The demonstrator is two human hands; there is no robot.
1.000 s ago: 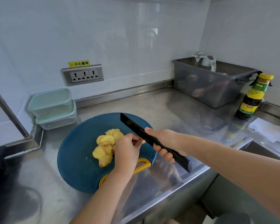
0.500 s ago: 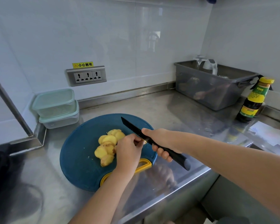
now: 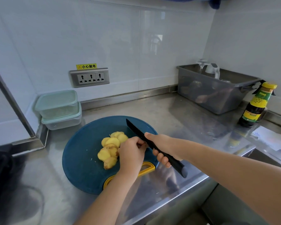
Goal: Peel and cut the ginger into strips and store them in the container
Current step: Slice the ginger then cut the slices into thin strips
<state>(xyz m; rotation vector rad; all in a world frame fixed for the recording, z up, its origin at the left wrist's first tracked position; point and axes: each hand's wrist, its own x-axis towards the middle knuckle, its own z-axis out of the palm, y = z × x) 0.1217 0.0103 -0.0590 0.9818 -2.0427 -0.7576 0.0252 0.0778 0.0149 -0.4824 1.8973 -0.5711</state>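
Note:
Several yellow peeled ginger slices (image 3: 110,148) lie in a pile on a round blue cutting board (image 3: 81,159) with a yellow handle. My left hand (image 3: 131,153) rests curled at the pile's right side, fingers on a piece of ginger that is mostly hidden. My right hand (image 3: 161,146) grips the black knife (image 3: 136,130) by its handle, the blade lying flat against the left fingers, tip pointing away from me over the board. Two stacked pale green lidded containers (image 3: 58,108) stand at the back left corner.
A grey plastic bin (image 3: 214,93) with kitchenware stands at the back right. A dark sauce bottle (image 3: 256,106) with a yellow cap is to its right, next to white paper (image 3: 269,138). A wall socket strip (image 3: 89,77) sits above the steel counter (image 3: 177,119). A sink edge lies far right.
The knife blade has dropped slightly and drawn closer to my left fingers at the ginger. The camera has shifted a little; the hands stay at the same spot on the board.

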